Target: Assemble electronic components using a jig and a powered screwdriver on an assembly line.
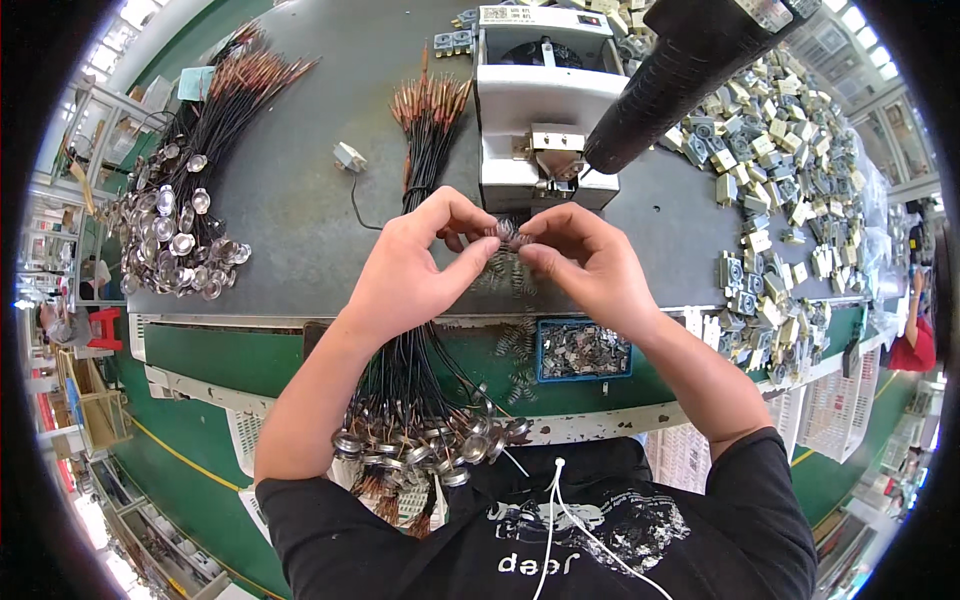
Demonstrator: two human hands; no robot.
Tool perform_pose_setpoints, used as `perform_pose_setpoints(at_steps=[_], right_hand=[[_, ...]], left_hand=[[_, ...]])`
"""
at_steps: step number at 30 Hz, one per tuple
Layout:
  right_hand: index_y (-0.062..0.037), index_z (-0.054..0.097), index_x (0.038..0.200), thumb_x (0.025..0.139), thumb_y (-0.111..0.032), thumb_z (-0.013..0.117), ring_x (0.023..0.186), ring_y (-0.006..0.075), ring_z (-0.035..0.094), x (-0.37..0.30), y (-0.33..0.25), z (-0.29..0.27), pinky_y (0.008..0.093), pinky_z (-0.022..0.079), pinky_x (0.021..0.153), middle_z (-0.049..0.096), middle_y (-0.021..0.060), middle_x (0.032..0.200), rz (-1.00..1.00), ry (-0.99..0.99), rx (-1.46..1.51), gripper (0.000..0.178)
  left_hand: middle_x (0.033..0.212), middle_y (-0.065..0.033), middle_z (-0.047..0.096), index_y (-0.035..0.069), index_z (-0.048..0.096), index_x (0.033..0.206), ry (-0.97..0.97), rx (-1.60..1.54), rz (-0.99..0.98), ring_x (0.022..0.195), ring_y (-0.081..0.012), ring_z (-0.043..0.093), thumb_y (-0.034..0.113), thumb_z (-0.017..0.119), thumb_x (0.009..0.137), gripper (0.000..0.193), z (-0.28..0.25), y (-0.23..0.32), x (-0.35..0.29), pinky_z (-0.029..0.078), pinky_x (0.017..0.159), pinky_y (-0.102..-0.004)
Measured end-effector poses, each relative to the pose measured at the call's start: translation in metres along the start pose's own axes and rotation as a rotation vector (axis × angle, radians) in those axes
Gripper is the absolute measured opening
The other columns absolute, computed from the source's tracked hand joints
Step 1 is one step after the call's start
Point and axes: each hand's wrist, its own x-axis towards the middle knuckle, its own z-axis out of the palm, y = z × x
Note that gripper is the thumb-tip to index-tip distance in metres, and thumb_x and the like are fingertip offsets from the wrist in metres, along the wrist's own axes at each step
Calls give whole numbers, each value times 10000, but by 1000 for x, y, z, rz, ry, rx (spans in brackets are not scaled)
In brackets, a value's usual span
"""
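Note:
Over the near edge of the grey workbench, my left hand (415, 262) and my right hand (590, 262) meet, thumbs and fingers closed in a pinch. Between the fingertips is a small clump of thin metal coil springs (507, 232), with both hands gripping it. More loose springs (517, 280) lie just below the fingers, and others trail down towards the bench's front edge. Left of the hands runs a bundle of black wires (432, 150) with copper-coloured ends. It passes behind my left wrist, and its round metal caps (440, 450) hang near my lap.
A pale bench machine (548, 100) stands beyond my hands, with a thick black tube (680, 80) slanting above. Plastic blocks (770, 170) are heaped at the right. Another wire bundle (195, 160) lies left, near a single wired block (349, 156). A blue tray (584, 378) holds small metal parts.

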Motion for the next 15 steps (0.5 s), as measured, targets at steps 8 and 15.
perform_pose_setpoints(at_steps=[8, 15], right_hand=[[-59, 699, 1185, 893, -33, 759, 766, 180, 689, 17, -10, 4, 308, 548, 704, 738, 94, 962, -457, 48, -574, 299], [1, 656, 1132, 971, -71, 718, 896, 76, 653, 16, -17, 2, 260, 545, 791, 706, 14, 1006, -71, -53, -214, 186]], left_hand=[[958, -71, 717, 33, 664, 1036, -7, 53, 40, 910, -171, 682, 92, 725, 918, 146, -2, -4, 6, 511, 776, -303], [1121, -67, 677, 3, 638, 1063, -84, 9, 50, 977, -108, 613, 7, 707, 933, 147, -10, 1, 5, 501, 866, -273]])
